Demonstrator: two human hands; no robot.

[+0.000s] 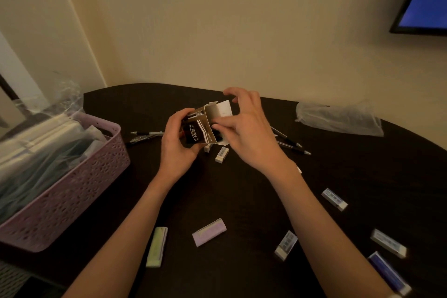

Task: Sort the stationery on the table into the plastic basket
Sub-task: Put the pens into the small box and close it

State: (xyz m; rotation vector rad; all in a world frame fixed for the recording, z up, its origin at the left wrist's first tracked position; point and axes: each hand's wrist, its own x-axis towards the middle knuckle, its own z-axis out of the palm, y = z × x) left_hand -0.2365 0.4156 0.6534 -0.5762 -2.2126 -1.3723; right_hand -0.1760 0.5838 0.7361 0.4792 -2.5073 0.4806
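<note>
1. Left hand [177, 139] grips a small dark cardboard box [202, 128], fingers curled round its body, held above the middle of the dark table [362, 176].
2. Right hand [244, 126] is at the box's open top flap: thumb and forefinger pinch or press the flap edge, the other fingers arched above it. Whether the flap is being opened or closed cannot be told. Contents of the box not readable.
3. Pink plastic basket [79, 191] stands at the left table edge, well apart from the box. It already holds packets in clear wrapping; what they are is blurred.
4. Left on the table, not yet sorted:
   - a small white eraser [222, 154] just below the box, with a smaller white piece beside it;
   - pens [145, 133] behind the left hand, more pens [294, 145] behind the right wrist;
   - a green eraser [157, 247] and a lilac eraser [209, 232] near the front edge, between the forearms;
   - several sleeved white erasers [335, 199] to the right, plus a blue one [389, 273] at the bottom right corner.
5. A crumpled clear plastic bag [338, 118] lies at the far right of the table.
6. Judgement: task partly done. The basket has a load in it, but most loose items, and the box in hand, remain outside. Early to middle stage.
</note>
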